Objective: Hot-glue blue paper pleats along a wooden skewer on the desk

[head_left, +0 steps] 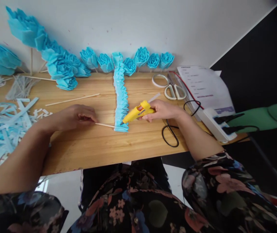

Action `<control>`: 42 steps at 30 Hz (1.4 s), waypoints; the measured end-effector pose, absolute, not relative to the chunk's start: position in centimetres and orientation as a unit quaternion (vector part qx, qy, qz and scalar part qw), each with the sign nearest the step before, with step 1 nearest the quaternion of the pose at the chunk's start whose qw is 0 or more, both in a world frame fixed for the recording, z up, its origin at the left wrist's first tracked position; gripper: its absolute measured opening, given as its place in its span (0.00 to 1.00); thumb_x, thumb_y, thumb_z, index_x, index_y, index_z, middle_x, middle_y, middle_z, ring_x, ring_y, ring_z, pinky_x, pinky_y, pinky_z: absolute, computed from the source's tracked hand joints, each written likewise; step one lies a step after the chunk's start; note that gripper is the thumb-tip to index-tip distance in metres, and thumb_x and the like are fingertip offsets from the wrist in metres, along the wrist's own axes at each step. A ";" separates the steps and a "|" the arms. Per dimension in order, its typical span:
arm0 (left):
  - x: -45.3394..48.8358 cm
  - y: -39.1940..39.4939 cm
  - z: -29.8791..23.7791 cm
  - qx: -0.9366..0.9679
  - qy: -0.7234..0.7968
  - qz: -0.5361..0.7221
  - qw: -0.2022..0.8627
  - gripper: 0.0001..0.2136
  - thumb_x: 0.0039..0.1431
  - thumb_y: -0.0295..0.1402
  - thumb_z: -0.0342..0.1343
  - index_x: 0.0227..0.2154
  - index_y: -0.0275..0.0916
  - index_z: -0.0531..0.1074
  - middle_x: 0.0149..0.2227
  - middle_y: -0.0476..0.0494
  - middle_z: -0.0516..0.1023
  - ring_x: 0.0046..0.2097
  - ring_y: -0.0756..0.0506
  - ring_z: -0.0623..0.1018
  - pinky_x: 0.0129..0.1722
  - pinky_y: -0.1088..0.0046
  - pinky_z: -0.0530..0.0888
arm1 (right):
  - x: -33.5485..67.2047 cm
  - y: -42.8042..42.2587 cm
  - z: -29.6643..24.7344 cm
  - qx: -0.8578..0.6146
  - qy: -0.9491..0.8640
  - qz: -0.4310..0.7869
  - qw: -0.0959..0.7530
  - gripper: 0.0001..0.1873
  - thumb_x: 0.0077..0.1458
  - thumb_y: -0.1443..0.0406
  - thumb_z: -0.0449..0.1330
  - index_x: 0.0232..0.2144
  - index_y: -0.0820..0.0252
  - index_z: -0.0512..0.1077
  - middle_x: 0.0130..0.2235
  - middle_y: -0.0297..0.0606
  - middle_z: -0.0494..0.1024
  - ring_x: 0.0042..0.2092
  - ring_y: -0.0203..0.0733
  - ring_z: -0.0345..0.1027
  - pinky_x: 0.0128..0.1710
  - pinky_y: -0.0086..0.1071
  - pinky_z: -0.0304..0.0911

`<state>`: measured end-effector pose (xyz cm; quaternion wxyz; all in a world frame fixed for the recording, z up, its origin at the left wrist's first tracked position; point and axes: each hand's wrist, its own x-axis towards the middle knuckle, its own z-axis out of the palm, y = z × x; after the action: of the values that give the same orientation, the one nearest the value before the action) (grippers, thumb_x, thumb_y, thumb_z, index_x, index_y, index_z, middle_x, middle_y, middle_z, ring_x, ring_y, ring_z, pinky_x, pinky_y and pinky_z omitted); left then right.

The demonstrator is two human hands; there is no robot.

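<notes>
While the left hand [76,117] pinches a thin pale wooden stick [104,125] low over the light wooden table [99,145], the stick's far tip meets the near end of a long strip of folded light-blue paper [121,97]. The right hand [164,110] is wrapped round a yellow plastic glue gun [138,112], its nozzle at that same end. Bare wood lies open toward the front edge; a looped black cable [170,136] crowds the right.

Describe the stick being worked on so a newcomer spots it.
On the wooden table, find the strip of folded blue paper running from the wall toward the near edge. At its near end, a thin wooden stick is pinched in the left hand, opposite the yellow glue gun. Unlike the loose stick farther back, it is held and meets the strip.
</notes>
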<state>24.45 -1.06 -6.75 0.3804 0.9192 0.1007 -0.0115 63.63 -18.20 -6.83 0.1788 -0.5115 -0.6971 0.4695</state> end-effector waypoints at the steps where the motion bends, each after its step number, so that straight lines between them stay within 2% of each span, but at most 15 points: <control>1: 24.4 -1.1 -6.7 0.918 0.102 -0.012 0.383 0.14 0.80 0.38 0.58 0.41 0.37 0.85 0.42 0.40 0.88 0.43 0.46 0.83 0.45 0.73 0.76 | 63.6 -18.2 -6.9 -0.515 -0.695 0.469 0.178 0.26 0.66 0.42 0.73 0.48 0.57 0.86 0.31 0.34 0.86 0.34 0.41 0.78 0.38 0.34 0.67; 7: 24.4 -1.0 -6.8 0.917 0.098 -0.017 0.387 0.14 0.80 0.37 0.57 0.43 0.36 0.86 0.44 0.39 0.88 0.45 0.45 0.83 0.49 0.71 0.76 | 63.6 -18.3 -7.1 -0.530 -0.676 0.478 0.182 0.28 0.64 0.42 0.74 0.50 0.58 0.87 0.35 0.37 0.88 0.35 0.42 0.79 0.37 0.35 0.68; 14: 24.4 -1.1 -6.6 0.919 0.099 -0.019 0.382 0.13 0.80 0.35 0.57 0.43 0.37 0.85 0.44 0.40 0.88 0.45 0.46 0.83 0.49 0.72 0.76 | 63.5 -18.3 -6.7 -0.524 -0.687 0.471 0.178 0.24 0.65 0.44 0.74 0.46 0.58 0.88 0.32 0.35 0.87 0.34 0.40 0.78 0.36 0.34 0.67; 26: 24.3 -0.7 -7.1 0.921 0.107 -0.021 0.375 0.14 0.79 0.41 0.58 0.42 0.41 0.87 0.44 0.40 0.89 0.45 0.43 0.85 0.49 0.71 0.77 | 63.1 -18.3 -6.3 -0.528 -0.680 0.475 0.180 0.24 0.64 0.44 0.74 0.46 0.58 0.87 0.32 0.34 0.86 0.33 0.40 0.76 0.36 0.35 0.65; 32: 24.4 -1.0 -6.7 0.917 0.106 -0.018 0.383 0.15 0.80 0.41 0.58 0.42 0.39 0.86 0.44 0.40 0.89 0.46 0.44 0.85 0.49 0.72 0.77 | 63.3 -18.4 -6.4 -0.531 -0.679 0.476 0.175 0.26 0.64 0.43 0.74 0.47 0.58 0.88 0.32 0.35 0.86 0.33 0.41 0.76 0.37 0.35 0.65; 37: 24.6 -1.5 -6.2 0.916 0.108 -0.020 0.386 0.14 0.79 0.36 0.57 0.43 0.37 0.86 0.44 0.39 0.89 0.46 0.44 0.84 0.49 0.70 0.77 | 63.3 -18.3 -6.4 -0.527 -0.683 0.475 0.174 0.25 0.65 0.43 0.74 0.48 0.58 0.88 0.34 0.35 0.86 0.34 0.41 0.77 0.38 0.35 0.66; 42: 24.6 -1.4 -6.2 0.914 0.110 -0.017 0.390 0.14 0.79 0.38 0.58 0.42 0.37 0.86 0.44 0.38 0.90 0.46 0.44 0.84 0.48 0.70 0.77 | 63.4 -18.3 -6.5 -0.519 -0.687 0.476 0.183 0.24 0.65 0.44 0.74 0.46 0.57 0.88 0.34 0.35 0.88 0.34 0.40 0.78 0.37 0.34 0.67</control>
<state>24.59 -1.42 -6.18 0.3900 0.9141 0.1101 -0.0166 63.41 -18.29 -6.55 0.1825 -0.5186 -0.6867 0.4756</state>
